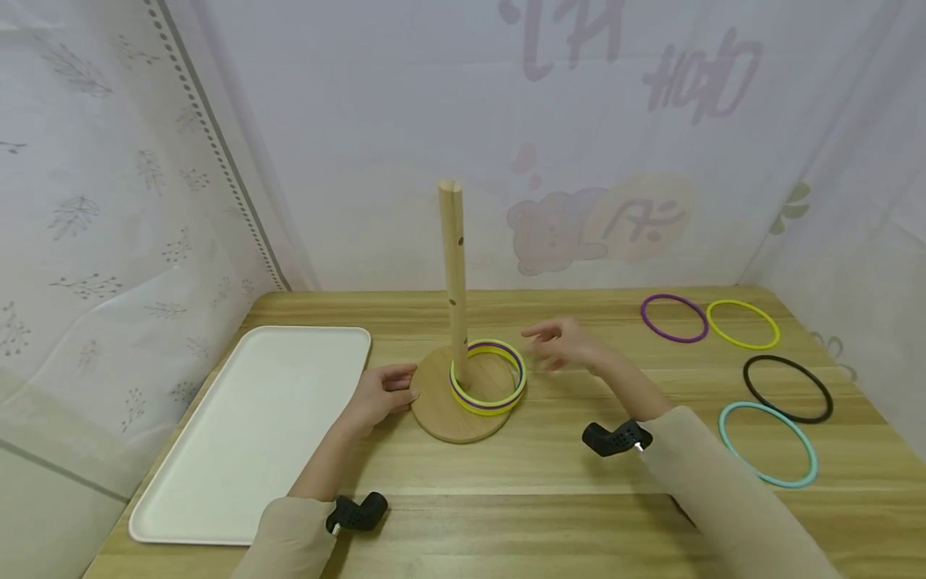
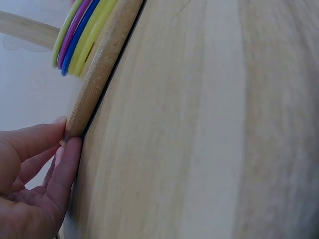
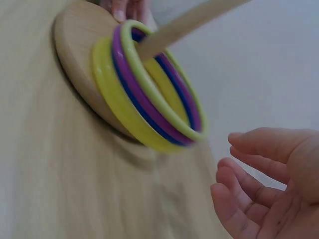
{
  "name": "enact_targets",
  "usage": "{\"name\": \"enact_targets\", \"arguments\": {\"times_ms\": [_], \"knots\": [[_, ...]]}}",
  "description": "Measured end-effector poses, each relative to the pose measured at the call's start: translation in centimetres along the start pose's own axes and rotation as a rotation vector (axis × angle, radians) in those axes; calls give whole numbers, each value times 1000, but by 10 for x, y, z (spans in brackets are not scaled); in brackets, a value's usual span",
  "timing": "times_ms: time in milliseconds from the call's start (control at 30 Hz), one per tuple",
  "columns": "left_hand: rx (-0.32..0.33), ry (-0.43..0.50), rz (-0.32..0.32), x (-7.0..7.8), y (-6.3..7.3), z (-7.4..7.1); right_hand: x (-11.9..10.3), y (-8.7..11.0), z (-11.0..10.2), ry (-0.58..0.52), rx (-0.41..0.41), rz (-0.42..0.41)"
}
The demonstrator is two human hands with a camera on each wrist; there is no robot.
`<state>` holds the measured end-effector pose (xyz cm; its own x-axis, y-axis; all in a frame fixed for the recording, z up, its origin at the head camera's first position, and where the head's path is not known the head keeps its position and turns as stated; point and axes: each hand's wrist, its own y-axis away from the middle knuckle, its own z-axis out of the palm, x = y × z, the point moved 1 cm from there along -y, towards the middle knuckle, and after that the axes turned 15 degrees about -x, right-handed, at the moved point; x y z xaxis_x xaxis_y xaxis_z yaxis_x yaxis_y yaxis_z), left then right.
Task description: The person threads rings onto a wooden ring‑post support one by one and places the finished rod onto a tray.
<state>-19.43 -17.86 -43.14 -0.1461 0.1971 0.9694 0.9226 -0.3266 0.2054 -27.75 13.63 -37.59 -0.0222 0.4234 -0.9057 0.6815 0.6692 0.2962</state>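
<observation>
A wooden post (image 1: 454, 281) rises from a round wooden base (image 1: 434, 402). Several stacked rings (image 1: 488, 408), yellow, blue, purple and yellow-green on top, lie around the post, off-centre to the right. At the base's left rim my left hand (image 1: 378, 396) grips the edge between thumb and fingers; in the left wrist view the fingertips (image 2: 72, 149) meet the rim. My right hand (image 1: 567, 346) hovers just right of the stack with fingers loosely bent and holding nothing. The right wrist view shows a gap between those fingers (image 3: 227, 199) and the rings (image 3: 144, 114).
A white tray (image 1: 249, 426) lies at the left. On the right side of the table are a purple ring (image 1: 646, 322), a yellow ring (image 1: 778, 331), a black ring (image 1: 825, 388) and a light blue ring (image 1: 810, 454). Patterned cloth (image 1: 405, 145) hangs behind the table.
</observation>
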Motion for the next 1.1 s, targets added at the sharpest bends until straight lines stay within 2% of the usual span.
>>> {"name": "enact_targets", "arguments": {"times_ms": [133,233,567,833,1100], "knots": [[9,8,-6,0,-1,0,4,26,-21,46,-14,-17],[9,10,-6,-1,-1,0,14,49,-40,68,9,-20],[10,17,-6,-5,-1,-1,57,143,-90,184,125,65],[8,17,-11,-2,-1,0,96,212,-102,298,237,177],[13,18,-18,-2,-2,0,139,261,-104,328,328,326]]}}
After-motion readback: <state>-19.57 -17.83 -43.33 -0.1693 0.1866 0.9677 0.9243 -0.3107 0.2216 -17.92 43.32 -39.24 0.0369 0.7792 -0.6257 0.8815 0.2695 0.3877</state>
